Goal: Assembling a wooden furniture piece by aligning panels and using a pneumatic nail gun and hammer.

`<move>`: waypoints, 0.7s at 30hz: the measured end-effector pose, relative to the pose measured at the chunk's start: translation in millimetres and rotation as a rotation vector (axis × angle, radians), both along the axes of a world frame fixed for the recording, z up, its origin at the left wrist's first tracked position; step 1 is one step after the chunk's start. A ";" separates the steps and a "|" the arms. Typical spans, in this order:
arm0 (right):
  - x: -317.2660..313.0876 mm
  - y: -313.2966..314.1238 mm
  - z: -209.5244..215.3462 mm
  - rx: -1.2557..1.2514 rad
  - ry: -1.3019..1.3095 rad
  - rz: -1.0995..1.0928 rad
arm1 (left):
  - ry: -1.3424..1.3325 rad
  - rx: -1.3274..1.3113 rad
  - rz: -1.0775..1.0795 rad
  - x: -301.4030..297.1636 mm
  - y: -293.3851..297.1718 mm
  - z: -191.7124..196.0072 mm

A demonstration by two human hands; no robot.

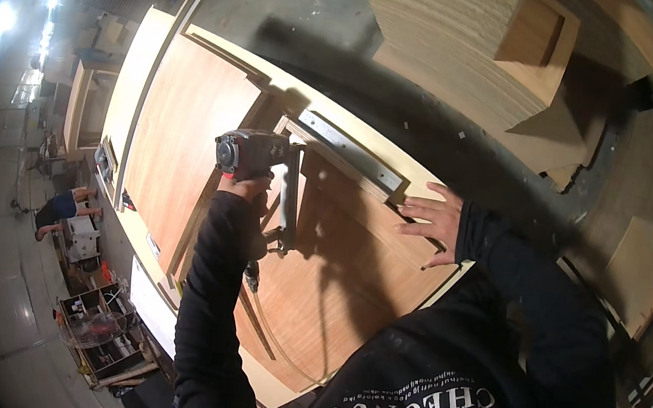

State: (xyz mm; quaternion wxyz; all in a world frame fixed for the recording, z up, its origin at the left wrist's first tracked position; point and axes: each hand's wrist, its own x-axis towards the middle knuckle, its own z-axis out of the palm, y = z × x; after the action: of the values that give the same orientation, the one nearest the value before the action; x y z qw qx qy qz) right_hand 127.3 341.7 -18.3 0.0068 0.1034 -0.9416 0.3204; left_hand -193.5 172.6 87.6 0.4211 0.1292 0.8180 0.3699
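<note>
My left hand [247, 187] is wrapped round the handle of a nail gun [254, 152], whose long magazine [287, 198] points down over a wooden panel [350, 274]. Its nose meets the work near a plywood strip at the panel's upper edge; exact contact cannot be made out. A pale air hose [273, 332] curves from the handle's end across the panel. With fingers spread, my right hand [439, 224] presses on the panel's right edge, beside the end of a metal bar [355, 151] lying along the light wooden border. Nothing is held in it.
Tall stacks of boards [458, 39] stand beyond the work at the upper right, with more boards [643, 257] at far right. A long metal straightedge [163, 68] crosses the worktable at left. A compartmented tool box [96, 326] and another person [63, 210] are at lower left.
</note>
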 end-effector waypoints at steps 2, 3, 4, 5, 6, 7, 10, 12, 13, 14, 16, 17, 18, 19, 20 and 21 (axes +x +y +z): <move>0.1 -2.2 1.8 0.007 -0.006 0.008 | -0.005 -0.013 -0.034 -3.2 -3.4 -3.2; 0.2 -1.7 2.1 0.006 -0.011 0.005 | -0.006 -0.021 -0.044 -2.0 -1.9 -2.5; 0.3 -1.3 2.4 0.004 -0.015 0.003 | -0.007 -0.029 -0.053 -0.5 -0.5 -1.1; 0.5 -1.5 1.8 0.009 -0.009 0.008 | -0.011 -0.021 -0.059 1.8 0.6 1.0; 1.9 -2.2 0.4 0.014 -0.008 -0.002 | -0.010 -0.017 -0.062 4.0 1.1 0.3; 2.7 -1.8 -0.5 0.019 -0.006 -0.013 | -0.002 0.000 -0.028 6.9 -1.2 0.1; 1.3 -2.0 1.0 0.005 -0.002 0.008 | 0.030 0.074 0.053 12.2 -18.4 2.1; 1.3 -3.1 1.3 0.003 -0.003 -0.004 | -0.002 0.083 0.072 20.1 -26.3 8.7; 2.1 -2.6 0.8 0.005 -0.003 -0.012 | -0.005 0.082 0.071 25.4 -26.3 11.1; 3.5 -2.0 0.3 0.005 -0.007 -0.012 | -0.010 0.031 0.076 30.7 -25.8 12.5; 2.7 -2.4 1.8 0.005 -0.016 -0.015 | -0.006 -0.023 0.089 35.0 -29.5 16.2; 2.3 -2.8 1.5 0.004 -0.014 -0.012 | 0.018 -0.023 0.057 35.9 -31.2 16.8; 1.6 -2.9 0.5 -0.001 -0.015 -0.013 | 0.042 -0.022 0.024 36.3 -32.2 16.8; 1.1 -2.7 -0.1 -0.006 -0.015 -0.014 | 0.043 -0.022 0.027 37.0 -31.8 17.0; 1.0 -2.2 -0.3 -0.005 -0.015 -0.012 | 0.026 -0.027 0.052 37.8 -30.4 17.3; 0.9 -2.1 -0.1 -0.003 -0.014 -0.012 | 0.009 -0.032 0.077 37.8 -29.8 17.8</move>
State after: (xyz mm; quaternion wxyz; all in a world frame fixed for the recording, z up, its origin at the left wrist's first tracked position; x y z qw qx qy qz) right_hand 128.2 339.5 -18.4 0.0022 0.0955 -0.9418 0.3222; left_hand -155.7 142.8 105.4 0.4049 0.0926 0.8301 0.3721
